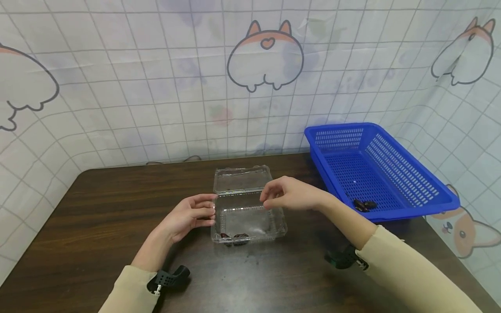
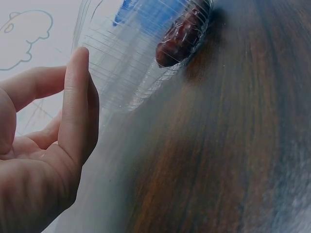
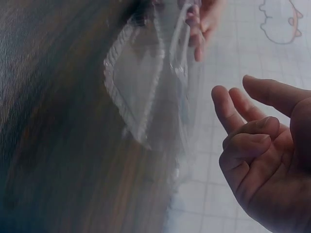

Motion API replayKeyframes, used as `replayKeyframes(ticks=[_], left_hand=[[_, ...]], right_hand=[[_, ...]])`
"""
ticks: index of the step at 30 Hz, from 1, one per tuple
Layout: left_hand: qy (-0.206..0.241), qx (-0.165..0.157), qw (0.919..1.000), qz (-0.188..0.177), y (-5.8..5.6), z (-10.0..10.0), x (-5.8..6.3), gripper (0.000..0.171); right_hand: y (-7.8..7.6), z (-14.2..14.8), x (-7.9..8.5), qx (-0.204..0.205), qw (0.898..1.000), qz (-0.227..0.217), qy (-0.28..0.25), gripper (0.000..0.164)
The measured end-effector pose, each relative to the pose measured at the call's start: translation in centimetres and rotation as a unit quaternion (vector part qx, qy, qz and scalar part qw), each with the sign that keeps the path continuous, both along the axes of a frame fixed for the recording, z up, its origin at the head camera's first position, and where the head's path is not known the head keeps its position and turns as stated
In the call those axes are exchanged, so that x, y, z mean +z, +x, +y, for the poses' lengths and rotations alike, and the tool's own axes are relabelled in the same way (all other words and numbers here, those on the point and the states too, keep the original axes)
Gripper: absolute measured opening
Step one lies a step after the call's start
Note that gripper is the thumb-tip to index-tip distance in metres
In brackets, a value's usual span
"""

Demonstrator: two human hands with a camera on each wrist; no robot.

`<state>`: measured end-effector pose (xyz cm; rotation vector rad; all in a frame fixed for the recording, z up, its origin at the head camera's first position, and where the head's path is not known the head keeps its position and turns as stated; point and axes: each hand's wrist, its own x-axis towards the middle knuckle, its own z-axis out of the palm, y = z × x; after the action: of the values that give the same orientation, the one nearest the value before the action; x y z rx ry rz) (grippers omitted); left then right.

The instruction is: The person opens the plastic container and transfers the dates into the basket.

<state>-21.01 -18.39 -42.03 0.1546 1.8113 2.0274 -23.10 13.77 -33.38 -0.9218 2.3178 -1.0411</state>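
Observation:
A clear plastic clamshell box (image 1: 250,217) lies on the table with its lid (image 1: 243,179) folded back. Dark red, wrinkled dates (image 1: 240,238) sit inside along its front left edge; one date (image 2: 177,43) shows large through the plastic in the left wrist view. My left hand (image 1: 192,217) rests its extended fingertips against the box's left wall. Over the box's right side hovers my right hand (image 1: 291,194), fingers loosely bent and a gap between thumb and forefinger. Nothing shows between those fingers in the right wrist view (image 3: 265,141).
On the right, a blue plastic basket (image 1: 385,211) holds several dark dates (image 1: 364,205) in its near corner. The brown wood-grain table (image 1: 98,217) meets a wall (image 1: 176,87) covered in a white grid sheet with cartoon prints. Black bands circle both wrists.

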Motion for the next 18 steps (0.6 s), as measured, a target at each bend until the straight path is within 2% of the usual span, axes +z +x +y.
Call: replayKeyframes(ticks=[6,18], left_hand=[[0.002,0.001,1.0000,0.000,0.1,0.0,0.1,0.055],[0.002,0.006,1.0000,-0.006,0.0,0.2,0.1,0.054]], right_hand=[[-0.1,-1.5,-1.0,0.027,0.999,-0.018,-0.002,0.012],[0.0,-4.3,-2.9,0.056,0.998,-0.036,0.018,0.017]])
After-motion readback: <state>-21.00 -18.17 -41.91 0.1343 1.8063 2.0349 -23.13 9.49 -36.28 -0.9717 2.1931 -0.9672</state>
